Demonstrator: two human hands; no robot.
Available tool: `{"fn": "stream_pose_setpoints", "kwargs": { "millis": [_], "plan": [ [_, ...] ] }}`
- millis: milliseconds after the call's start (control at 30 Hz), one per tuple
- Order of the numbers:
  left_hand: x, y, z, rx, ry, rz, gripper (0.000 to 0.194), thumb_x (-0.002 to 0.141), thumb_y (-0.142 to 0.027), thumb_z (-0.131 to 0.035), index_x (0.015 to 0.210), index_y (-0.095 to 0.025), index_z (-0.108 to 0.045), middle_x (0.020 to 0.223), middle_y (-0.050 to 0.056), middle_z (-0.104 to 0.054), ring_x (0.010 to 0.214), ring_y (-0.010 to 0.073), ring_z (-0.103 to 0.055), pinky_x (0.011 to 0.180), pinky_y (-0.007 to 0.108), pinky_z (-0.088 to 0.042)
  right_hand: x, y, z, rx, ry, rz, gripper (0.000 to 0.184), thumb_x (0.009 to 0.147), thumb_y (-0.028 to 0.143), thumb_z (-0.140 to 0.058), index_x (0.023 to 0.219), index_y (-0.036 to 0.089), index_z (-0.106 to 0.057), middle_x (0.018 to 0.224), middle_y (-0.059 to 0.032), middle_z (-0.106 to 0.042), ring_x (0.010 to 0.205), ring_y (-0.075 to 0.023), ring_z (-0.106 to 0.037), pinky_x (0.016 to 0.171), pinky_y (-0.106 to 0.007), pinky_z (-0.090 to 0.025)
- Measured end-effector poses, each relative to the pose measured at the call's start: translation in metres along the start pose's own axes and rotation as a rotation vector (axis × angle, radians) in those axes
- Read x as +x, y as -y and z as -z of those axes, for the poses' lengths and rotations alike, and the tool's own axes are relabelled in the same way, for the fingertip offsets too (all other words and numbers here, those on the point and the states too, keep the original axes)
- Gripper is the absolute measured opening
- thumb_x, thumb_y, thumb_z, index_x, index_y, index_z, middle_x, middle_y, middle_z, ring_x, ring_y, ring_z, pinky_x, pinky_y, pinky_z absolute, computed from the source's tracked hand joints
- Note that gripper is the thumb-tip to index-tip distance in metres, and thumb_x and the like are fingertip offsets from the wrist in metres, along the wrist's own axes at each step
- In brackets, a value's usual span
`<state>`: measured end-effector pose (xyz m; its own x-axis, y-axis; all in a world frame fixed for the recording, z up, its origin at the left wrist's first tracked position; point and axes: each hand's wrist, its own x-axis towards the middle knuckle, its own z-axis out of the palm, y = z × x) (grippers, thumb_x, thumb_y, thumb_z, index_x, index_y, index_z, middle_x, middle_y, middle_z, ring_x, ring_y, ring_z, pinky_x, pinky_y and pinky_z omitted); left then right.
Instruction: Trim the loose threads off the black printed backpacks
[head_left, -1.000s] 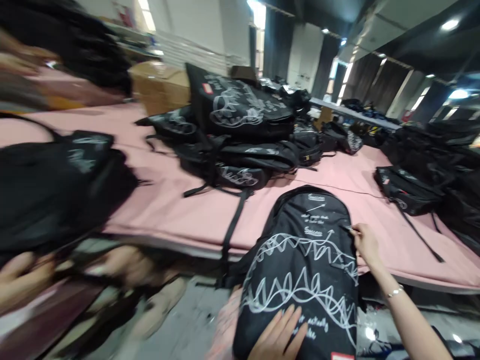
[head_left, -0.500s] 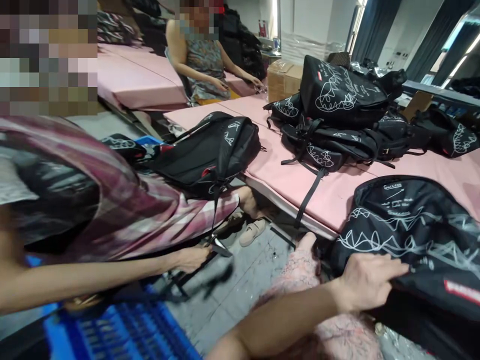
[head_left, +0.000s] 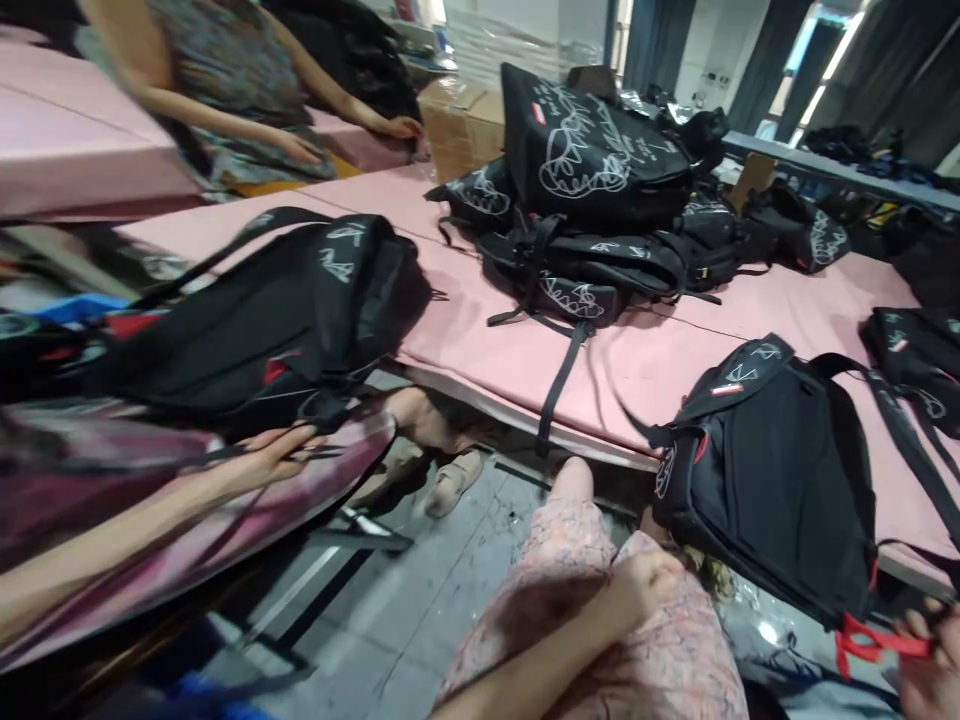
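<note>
A black backpack [head_left: 787, 480] is seen tilted at the near edge of a pink-covered table [head_left: 480, 355], its padded back turned up, its straps [head_left: 911, 440] spread over the cloth and its lower end hung out beside a patterned lap [head_left: 697, 650]. At its lower right corner, a red looped item [head_left: 874, 640] is held in the nearly closed fingers of the right hand [head_left: 934, 665], partly cut off by the frame. The left hand [head_left: 645, 590] is curled above the lap, near the bag; whether anything is gripped there cannot be told. Judged from this pose, the overhanging end would be best supported from below by the left hand, with the loose straps kept clear and the red item drawn gently, without a jerk. Beyond, more black bags [head_left: 600, 180] are piled.
</note>
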<state>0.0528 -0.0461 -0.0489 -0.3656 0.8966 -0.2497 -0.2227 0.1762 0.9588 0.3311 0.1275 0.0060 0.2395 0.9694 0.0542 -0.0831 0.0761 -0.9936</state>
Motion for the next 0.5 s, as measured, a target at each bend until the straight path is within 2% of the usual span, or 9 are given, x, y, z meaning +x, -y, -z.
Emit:
{"fn": "stream_pose_setpoints", "kwargs": {
  "millis": [67, 200, 300, 400, 433, 500],
  "plan": [
    [0.011, -0.007, 0.019, -0.031, -0.059, 0.002, 0.016, 0.069, -0.026, -0.057, 0.076, -0.017, -0.067, 0.074, 0.004, -0.068, 0.067, 0.0156, -0.060, 0.063, 0.025, -0.047, -0.004, -0.006, -0.005, 0.108, -0.022, -0.011, 0.023, 0.067, 0.031, -0.072, 0.076, 0.020, -0.055, 0.080, 0.0003, -0.054, 0.053, -0.0095, -0.047, 0.047, -0.024, -0.043],
    [0.039, -0.030, 0.040, -0.100, -0.159, 0.013, 0.030, 0.072, -0.038, -0.057, 0.088, -0.014, -0.063, 0.080, 0.008, -0.068, 0.067, 0.0151, -0.060, 0.062, 0.026, -0.047, -0.016, -0.020, -0.009, 0.178, -0.063, -0.017, 0.026, 0.064, 0.032, -0.070, 0.080, 0.019, -0.055, 0.072, 0.0030, -0.050, 0.048, -0.0066, -0.042, 0.041, -0.019, -0.036],
    [0.062, -0.046, 0.044, -0.142, -0.235, -0.014, 0.036, 0.070, -0.045, -0.059, 0.090, -0.014, -0.061, 0.081, 0.007, -0.066, 0.069, 0.0153, -0.060, 0.065, 0.026, -0.048, -0.037, -0.032, 0.002, 0.164, -0.063, -0.112, 0.031, 0.063, 0.037, -0.071, 0.083, 0.017, -0.058, 0.069, 0.0029, -0.048, 0.045, -0.0057, -0.038, 0.037, -0.017, -0.031],
    [0.085, -0.059, 0.043, -0.190, -0.352, -0.038, 0.042, 0.071, -0.051, -0.056, 0.098, -0.019, -0.056, 0.092, 0.005, -0.064, 0.081, 0.0150, -0.060, 0.073, 0.025, -0.048, -0.065, -0.050, 0.014, 0.070, -0.059, -0.212, 0.039, 0.062, 0.048, -0.070, 0.085, 0.019, -0.060, 0.059, 0.0045, -0.046, 0.039, -0.0062, -0.034, 0.032, -0.018, -0.028],
    [0.092, -0.063, 0.043, -0.208, -0.363, -0.026, 0.043, 0.071, -0.053, -0.056, 0.099, -0.020, -0.055, 0.093, 0.004, -0.064, 0.085, 0.0155, -0.060, 0.074, 0.026, -0.048, -0.074, -0.057, 0.016, 0.010, -0.044, -0.217, 0.039, 0.062, 0.050, -0.069, 0.086, 0.020, -0.060, 0.054, 0.0059, -0.042, 0.036, -0.0067, -0.032, 0.031, -0.019, -0.027],
    [0.101, -0.070, 0.042, -0.242, -0.298, 0.038, 0.045, 0.069, -0.056, -0.057, 0.092, -0.018, -0.057, 0.088, 0.007, -0.065, 0.082, 0.0189, -0.061, 0.071, 0.030, -0.050, -0.089, -0.070, 0.013, -0.085, -0.011, -0.200, 0.036, 0.063, 0.050, -0.069, 0.083, 0.022, -0.059, 0.048, 0.0076, -0.037, 0.033, -0.0076, -0.031, 0.029, -0.020, -0.025]
  ]
}}
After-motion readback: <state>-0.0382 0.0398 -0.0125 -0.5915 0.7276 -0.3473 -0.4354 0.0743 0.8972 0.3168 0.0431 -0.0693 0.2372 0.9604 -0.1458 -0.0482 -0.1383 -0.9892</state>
